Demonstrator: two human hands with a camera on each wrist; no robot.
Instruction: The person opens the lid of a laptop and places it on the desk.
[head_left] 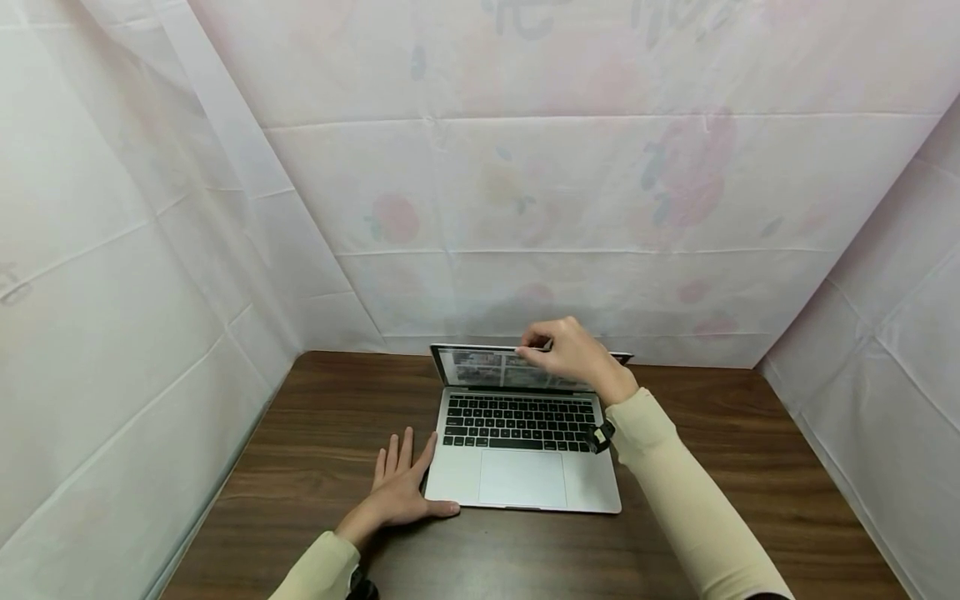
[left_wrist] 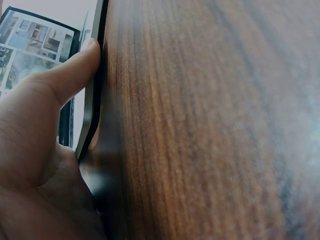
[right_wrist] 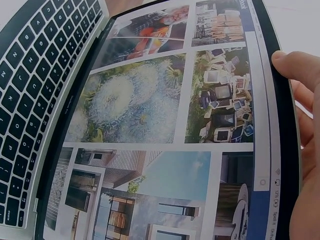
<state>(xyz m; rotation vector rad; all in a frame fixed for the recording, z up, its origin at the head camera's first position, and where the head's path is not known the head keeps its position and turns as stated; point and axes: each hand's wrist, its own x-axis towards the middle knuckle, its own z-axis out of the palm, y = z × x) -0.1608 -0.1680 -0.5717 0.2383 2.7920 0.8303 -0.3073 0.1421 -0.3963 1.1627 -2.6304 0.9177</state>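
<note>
A silver laptop stands unfolded on the table, its black keyboard facing up. Its lit screen shows a grid of photos. My right hand pinches the top edge of the lid, thumb on the screen's black border and fingers curled behind, as the right wrist view shows. My left hand lies at the laptop's front left corner with its fingers spread on the table. In the left wrist view, the left thumb rests at the edge of the base.
The dark wood-grain table carries the laptop near its middle. White cloth with faint fruit prints hangs behind, and more white cloth closes in the left and right sides. A dark wrist device is strapped at the right cuff.
</note>
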